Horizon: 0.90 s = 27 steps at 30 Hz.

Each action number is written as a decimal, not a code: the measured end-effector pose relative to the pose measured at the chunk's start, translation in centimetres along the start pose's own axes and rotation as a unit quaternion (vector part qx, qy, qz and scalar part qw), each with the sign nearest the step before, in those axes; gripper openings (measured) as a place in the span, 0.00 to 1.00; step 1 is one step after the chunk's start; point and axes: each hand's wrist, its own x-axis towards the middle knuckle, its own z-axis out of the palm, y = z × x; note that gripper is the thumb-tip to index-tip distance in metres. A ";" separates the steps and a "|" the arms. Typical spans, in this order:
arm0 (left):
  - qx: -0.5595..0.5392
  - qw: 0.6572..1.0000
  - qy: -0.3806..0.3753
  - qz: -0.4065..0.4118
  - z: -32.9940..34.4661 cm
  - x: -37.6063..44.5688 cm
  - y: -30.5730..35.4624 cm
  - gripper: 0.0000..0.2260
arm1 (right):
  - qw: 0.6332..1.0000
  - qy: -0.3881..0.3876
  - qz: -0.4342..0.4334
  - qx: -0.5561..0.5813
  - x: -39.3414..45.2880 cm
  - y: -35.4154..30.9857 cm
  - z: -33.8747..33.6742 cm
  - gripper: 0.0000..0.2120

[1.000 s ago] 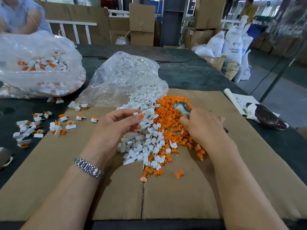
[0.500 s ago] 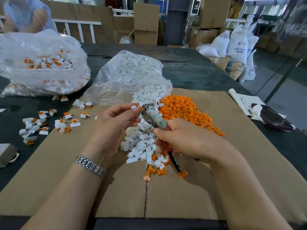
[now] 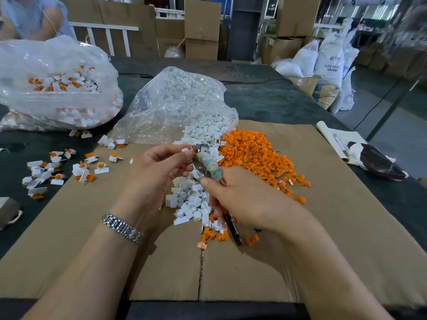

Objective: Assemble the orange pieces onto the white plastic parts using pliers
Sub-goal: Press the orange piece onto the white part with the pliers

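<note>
The only writing that can be read is "ABS RESIN" in dark print on a white woven sack (image 3: 330,58) standing on the floor at two o'clock, among other white sacks and brown cartons. On the dark table at ten o'clock a large clear plastic bag (image 3: 53,84) holds finished white parts with orange pieces fitted; at twelve o'clock a second, crumpled clear plastic bag (image 3: 178,105) holds loose white plastic parts that spill from its mouth onto a flat sheet of brown cardboard (image 3: 323,227). The spill forms a heap of small white plastic parts (image 3: 191,199) at the centre, touching a heap of small orange plastic pieces (image 3: 254,153) just to its right at one o'clock. A scatter of assembled white-and-orange parts (image 3: 57,172) lies at nine o'clock, partly on the cardboard and partly on the table. The left hand (image 3: 157,172), a silver metal bracelet (image 3: 122,227) on its wrist, pinches a small white part with an orange piece between thumb and forefinger, held above the white heap. The right hand (image 3: 240,202) has its fingers curled round the pliers (image 3: 208,167), whose head is wrapped in pale tape and whose dark handle sticks out below the palm; the metal nose meets the pinched part at the left fingertips. At three o'clock a dark maroon pouch (image 3: 379,162) lies on white paper at the table edge. At eleven o'clock another person's blue sleeve (image 3: 30,15) shows.
</note>
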 end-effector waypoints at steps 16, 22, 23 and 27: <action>-0.011 1.000 0.016 -0.007 -0.1 0.2 -0.1 0.06 | 0.999 0.050 0.010 0.000 0.4 -0.2 0.5 0.28; 0.030 0.998 0.053 0.014 -0.9 0.4 -0.2 0.05 | 0.994 0.091 0.061 0.019 0.3 2.1 -3.8 0.29; 0.059 0.996 0.060 0.022 -1.0 0.4 -0.3 0.06 | 0.990 0.122 0.075 -0.010 0.9 2.8 -4.2 0.28; 0.229 0.966 0.108 0.053 -1.3 0.5 -0.6 0.06 | 0.961 0.202 0.141 -0.125 3.8 5.9 -4.4 0.21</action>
